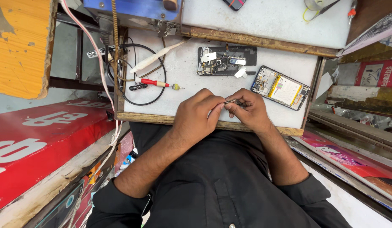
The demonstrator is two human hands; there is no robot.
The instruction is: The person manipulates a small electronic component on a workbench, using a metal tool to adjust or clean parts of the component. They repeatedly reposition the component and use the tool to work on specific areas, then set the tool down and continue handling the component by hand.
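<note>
Grip: the left hand (196, 116) and right hand (251, 110) meet at centre frame, fingertips of both pinched closed on a small metal part (232, 101), thin and greyish.
Where it is: held just above the near wooden edge of the white work board (183, 67).
Step in hand: it looks like fine handling of a tiny piece taken from a dismantled phone; a next move would likely call for a steady pinch and a tool within reach.
Around: an opened phone body (227, 61) lies above the hands, a second opened phone with a yellow battery (281, 87) to the right, a red-handled screwdriver (159, 83) and black cable (143, 71) at left.
Hard to make out: the part's exact kind; fingers cover most of it.
</note>
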